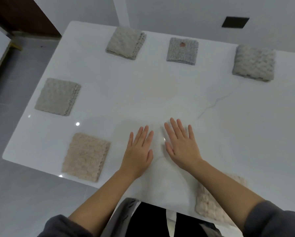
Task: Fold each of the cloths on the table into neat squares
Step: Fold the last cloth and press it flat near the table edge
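In the head view, both forearms are reaching out over the white table (160, 86). The left hand (138, 151) and right hand (181, 146) are lying palm-down side by side, fingers straight and spread, holding nothing. Folded squares are ringing them: a beige cloth (86, 156) sitting near left, a pink cloth (206, 200) lying under the right forearm, and grey cloths (253, 63) resting farther off.

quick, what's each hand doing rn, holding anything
Left hand: open, spread flat, holding nothing.
Right hand: open, spread flat, holding nothing.
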